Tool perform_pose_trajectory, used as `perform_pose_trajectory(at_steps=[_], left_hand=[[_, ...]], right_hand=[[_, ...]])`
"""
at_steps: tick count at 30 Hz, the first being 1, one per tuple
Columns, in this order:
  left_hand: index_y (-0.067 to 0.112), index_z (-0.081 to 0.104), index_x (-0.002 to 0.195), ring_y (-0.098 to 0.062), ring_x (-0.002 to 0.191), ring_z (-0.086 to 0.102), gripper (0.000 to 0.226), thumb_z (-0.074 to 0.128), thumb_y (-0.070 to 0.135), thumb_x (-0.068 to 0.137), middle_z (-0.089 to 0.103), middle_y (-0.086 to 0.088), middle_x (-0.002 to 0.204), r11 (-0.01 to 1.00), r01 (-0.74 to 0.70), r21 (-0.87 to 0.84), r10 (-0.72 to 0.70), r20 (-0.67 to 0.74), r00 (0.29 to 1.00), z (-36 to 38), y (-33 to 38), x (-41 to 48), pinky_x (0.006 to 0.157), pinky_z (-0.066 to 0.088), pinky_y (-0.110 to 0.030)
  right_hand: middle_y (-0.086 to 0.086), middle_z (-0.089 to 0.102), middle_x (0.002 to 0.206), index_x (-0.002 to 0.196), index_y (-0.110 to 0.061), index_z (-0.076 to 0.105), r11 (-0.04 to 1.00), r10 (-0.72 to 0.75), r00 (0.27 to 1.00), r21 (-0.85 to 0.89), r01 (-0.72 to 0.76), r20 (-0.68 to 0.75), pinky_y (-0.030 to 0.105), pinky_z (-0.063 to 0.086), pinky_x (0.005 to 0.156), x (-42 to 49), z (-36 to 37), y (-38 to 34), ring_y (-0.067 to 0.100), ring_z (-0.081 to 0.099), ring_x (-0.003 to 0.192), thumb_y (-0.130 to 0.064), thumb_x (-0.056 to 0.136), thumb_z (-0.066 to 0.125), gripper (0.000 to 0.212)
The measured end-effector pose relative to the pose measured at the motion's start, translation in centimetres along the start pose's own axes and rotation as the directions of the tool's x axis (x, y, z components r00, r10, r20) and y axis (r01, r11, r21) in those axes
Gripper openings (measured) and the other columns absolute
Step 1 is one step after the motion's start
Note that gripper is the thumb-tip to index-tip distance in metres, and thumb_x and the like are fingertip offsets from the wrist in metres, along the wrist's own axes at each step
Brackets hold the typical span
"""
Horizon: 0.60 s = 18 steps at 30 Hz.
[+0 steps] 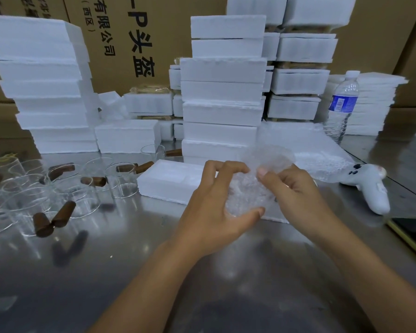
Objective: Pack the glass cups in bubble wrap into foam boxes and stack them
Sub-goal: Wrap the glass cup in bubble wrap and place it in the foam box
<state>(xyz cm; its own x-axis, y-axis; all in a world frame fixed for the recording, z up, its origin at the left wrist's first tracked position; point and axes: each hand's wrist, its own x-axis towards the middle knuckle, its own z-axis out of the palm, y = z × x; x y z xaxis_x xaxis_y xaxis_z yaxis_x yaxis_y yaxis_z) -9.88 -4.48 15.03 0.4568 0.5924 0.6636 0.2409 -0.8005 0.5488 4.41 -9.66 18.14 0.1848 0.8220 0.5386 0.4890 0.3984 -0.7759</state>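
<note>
So you've got both hands on the bubble wrap bundle [247, 193], held just above the middle of the steel table [202, 272]. Your left hand [214, 205] is cupped round it, fingers curled over the top and thumb hooked under the bottom. Your right hand [296, 195] is pinching the wrap from the other side, thumb up near the top. The wrap's too blurry and crinkly to make out the glass inside.

Right behind the bundle there's an open foam box [171, 181] lying flat, partly hidden by your hands. The bare glass cups [120, 181] with brown handles are crowded together toward the left edge, some upright and some on their sides.

Along the far edge you've got the tall foam box stack [222, 92] in the middle and another stack [46, 92] at the far left, with cardboard cartons [130, 32] behind them. Loose bubble wrap sheets [305, 145] sit just right of the middle stack, beside a water bottle [342, 104]. A white controller [370, 186] lies near the right edge, with a dark phone [413, 234] closer to you on that same edge.
</note>
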Motion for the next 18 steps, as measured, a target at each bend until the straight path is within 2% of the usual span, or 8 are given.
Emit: perform_pose_trajectory(at_steps=[2, 4, 6, 8, 10, 15, 17, 18], left_hand=[[0.051, 0.035, 0.106, 0.008, 0.103, 0.044, 0.048, 0.062, 0.059, 0.067, 0.034, 0.019, 0.111, 1.000, -0.007, 0.023, 0.007, -0.002, 1.000, 0.0, -0.1, 0.0, 0.080, 0.043, -0.007], [0.049, 0.036, 0.104, 0.007, 0.103, 0.043, 0.048, 0.065, 0.059, 0.067, 0.032, 0.018, 0.109, 0.999, -0.006, 0.034, 0.006, 0.005, 1.000, 0.0, -0.1, 0.0, 0.080, 0.043, -0.009], [0.050, 0.035, 0.099, 0.007, 0.102, 0.043, 0.047, 0.068, 0.057, 0.067, 0.032, 0.019, 0.106, 0.999, -0.003, 0.038, 0.002, 0.026, 1.000, 0.1, -0.1, -0.1, 0.082, 0.043, -0.011], [0.056, 0.032, 0.095, 0.010, 0.100, 0.043, 0.047, 0.069, 0.057, 0.066, 0.033, 0.022, 0.106, 1.000, 0.011, 0.011, -0.011, 0.037, 0.999, 0.2, 0.0, -0.1, 0.079, 0.040, -0.006], [0.059, 0.031, 0.095, 0.011, 0.098, 0.046, 0.050, 0.070, 0.056, 0.064, 0.037, 0.025, 0.109, 0.997, 0.043, -0.064, -0.041, 0.024, 0.999, 0.3, 0.0, 0.0, 0.075, 0.039, -0.003], [0.062, 0.024, 0.108, -0.005, 0.097, 0.059, 0.075, 0.080, 0.042, 0.062, 0.042, 0.022, 0.114, 0.964, 0.123, -0.234, -0.123, 0.012, 0.992, 0.2, -0.3, 0.1, 0.075, 0.057, -0.027], [0.064, 0.023, 0.111, -0.004, 0.103, 0.055, 0.078, 0.081, 0.040, 0.063, 0.040, 0.023, 0.117, 0.973, 0.106, -0.203, -0.104, 0.023, 0.994, 0.3, -0.2, 0.0, 0.077, 0.057, -0.029], [0.063, 0.024, 0.112, 0.000, 0.105, 0.052, 0.077, 0.080, 0.040, 0.064, 0.039, 0.024, 0.118, 0.980, 0.087, -0.177, -0.084, 0.022, 0.996, 0.3, -0.2, -0.1, 0.079, 0.055, -0.025]], right_hand=[[-0.022, 0.064, 0.085, 0.070, -0.037, 0.069, 0.999, 0.025, 0.999, 0.031, -0.023, -0.044, 0.012, 0.043, 0.079, 0.2, -0.1, 0.5, -0.008, 0.061, 0.081, -0.045, 0.078, 0.069, 0.011], [-0.009, 0.067, 0.092, 0.087, -0.028, 0.063, 0.995, 0.058, 0.995, 0.089, -0.050, -0.084, 0.036, 0.049, 0.090, 0.4, -0.5, 0.8, 0.007, 0.064, 0.089, -0.038, 0.073, 0.076, 0.021], [-0.007, 0.066, 0.096, 0.092, -0.031, 0.056, 0.991, 0.042, 0.994, 0.131, -0.029, -0.098, 0.044, 0.048, 0.093, 0.4, -0.6, 0.6, 0.013, 0.064, 0.095, -0.022, 0.075, 0.076, 0.028], [-0.012, 0.065, 0.095, 0.090, -0.037, 0.056, 0.996, -0.031, 0.994, 0.075, 0.039, -0.103, 0.039, 0.049, 0.092, 0.2, -0.6, 0.4, 0.012, 0.062, 0.096, -0.019, 0.075, 0.074, 0.029], [-0.014, 0.065, 0.090, 0.087, -0.038, 0.061, 0.998, -0.056, 0.996, 0.038, 0.059, -0.064, 0.037, 0.048, 0.089, 0.1, -0.5, 0.0, 0.011, 0.062, 0.093, -0.024, 0.073, 0.067, 0.021], [-0.013, 0.067, 0.081, 0.075, -0.031, 0.069, 0.992, -0.002, 0.999, 0.122, -0.003, 0.043, 0.033, 0.043, 0.087, 0.0, -0.5, -0.5, 0.009, 0.062, 0.084, -0.035, 0.078, 0.060, 0.011], [-0.015, 0.064, 0.075, 0.067, -0.030, 0.071, 0.991, 0.032, 0.998, 0.126, -0.038, 0.048, 0.024, 0.041, 0.075, 0.1, -0.5, -0.5, 0.002, 0.059, 0.076, -0.035, 0.083, 0.064, 0.018], [-0.016, 0.061, 0.072, 0.064, -0.031, 0.071, 0.989, 0.062, 0.997, 0.129, -0.068, 0.047, 0.020, 0.038, 0.069, 0.2, -0.5, -0.4, -0.001, 0.056, 0.070, -0.032, 0.085, 0.064, 0.023]])
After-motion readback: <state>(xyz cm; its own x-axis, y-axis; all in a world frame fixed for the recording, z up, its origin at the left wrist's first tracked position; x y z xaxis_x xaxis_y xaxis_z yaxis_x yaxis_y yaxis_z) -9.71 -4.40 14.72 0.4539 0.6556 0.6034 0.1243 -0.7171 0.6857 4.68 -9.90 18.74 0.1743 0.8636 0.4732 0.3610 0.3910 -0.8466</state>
